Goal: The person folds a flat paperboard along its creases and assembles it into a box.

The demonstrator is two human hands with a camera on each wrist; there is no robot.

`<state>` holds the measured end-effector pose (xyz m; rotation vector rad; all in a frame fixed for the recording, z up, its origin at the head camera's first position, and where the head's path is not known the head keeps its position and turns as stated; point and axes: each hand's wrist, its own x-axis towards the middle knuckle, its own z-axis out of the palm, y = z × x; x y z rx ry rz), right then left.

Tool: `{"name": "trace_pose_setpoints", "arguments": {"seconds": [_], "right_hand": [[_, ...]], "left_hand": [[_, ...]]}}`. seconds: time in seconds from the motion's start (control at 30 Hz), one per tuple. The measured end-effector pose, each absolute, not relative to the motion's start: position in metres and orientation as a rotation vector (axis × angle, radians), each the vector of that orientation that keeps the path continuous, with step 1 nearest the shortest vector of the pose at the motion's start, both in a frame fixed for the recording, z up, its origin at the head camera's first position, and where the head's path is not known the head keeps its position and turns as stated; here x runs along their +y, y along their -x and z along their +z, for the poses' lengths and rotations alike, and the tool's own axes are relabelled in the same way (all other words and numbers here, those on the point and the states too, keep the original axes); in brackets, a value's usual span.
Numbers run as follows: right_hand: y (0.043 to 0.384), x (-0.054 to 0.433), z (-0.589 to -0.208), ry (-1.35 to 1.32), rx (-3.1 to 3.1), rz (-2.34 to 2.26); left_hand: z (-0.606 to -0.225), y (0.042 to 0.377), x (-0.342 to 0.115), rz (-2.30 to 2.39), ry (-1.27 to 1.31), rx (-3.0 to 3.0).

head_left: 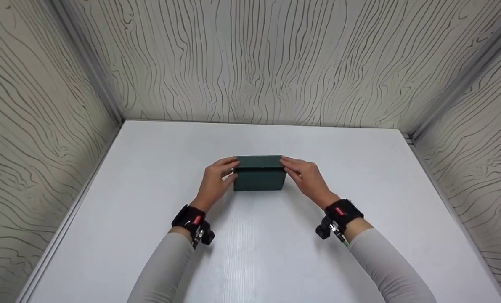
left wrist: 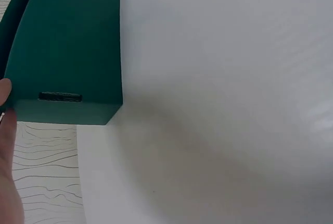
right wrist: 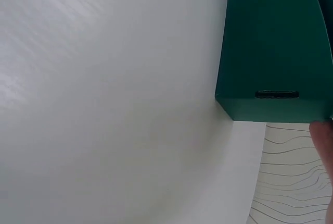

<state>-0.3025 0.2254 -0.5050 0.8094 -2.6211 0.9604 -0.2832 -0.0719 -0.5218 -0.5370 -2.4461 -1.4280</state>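
A dark green cardboard box (head_left: 258, 181) stands on the white table between the two hands. Its lid (head_left: 258, 161) is tilted, with a dark gap between it and the front wall. At the lid's left corner, the left hand (head_left: 213, 184) holds on with its fingertips, thumb lower by the box's side. The right hand (head_left: 311, 180) grips the opposite corner in much the same way. Narrow slots show near the box's edges, such as one slot (left wrist: 60, 97) in the left wrist view and its counterpart slot (right wrist: 277, 94) in the right wrist view. The box's inside is hidden.
The white table (head_left: 250, 252) reaches back to a wall (head_left: 250, 63) with a wood-grain line pattern. Similar panels flank it on both sides. Each wrist wears a black strap with a small camera, the left strap (head_left: 189, 217) and the right strap (head_left: 343, 211).
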Motion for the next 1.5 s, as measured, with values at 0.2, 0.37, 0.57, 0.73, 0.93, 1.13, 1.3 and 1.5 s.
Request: {"name": "trace_pose_setpoints", "arguments": {"seconds": [0.2, 0.37, 0.57, 0.73, 0.93, 1.13, 1.3, 1.5], "right_hand": [[0.304, 0.227, -0.509, -0.865, -2.6, 0.919], [0.304, 0.228, -0.512, -0.899, -2.58, 0.868], [0.303, 0.229, -0.515, -0.921, -2.563, 0.794], [0.303, 0.228, -0.516, -0.928, -2.538, 0.729], [0.301, 0.227, -0.521, -0.933, -2.476, 0.646], [0.302, 0.224, -0.529, -0.922, -2.419, 0.562], [0.303, 0.223, -0.531, -0.929, -2.391, 0.546], [0.304, 0.226, -0.534, -0.933, -2.347, 0.513]], "left_hand": [[-0.525, 0.285, -0.074, -1.257, 0.565, -2.489], [-0.528, 0.285, -0.076, -1.122, 0.601, -2.504], [-0.529, 0.283, -0.076, -1.043, 0.624, -2.519], [-0.529, 0.283, -0.078, -0.972, 0.651, -2.512], [-0.53, 0.284, -0.08, -0.898, 0.705, -2.481], [-0.53, 0.286, -0.084, -0.835, 0.73, -2.432], [-0.531, 0.286, -0.085, -0.805, 0.751, -2.419], [-0.528, 0.287, -0.083, -0.743, 0.786, -2.415]]}}
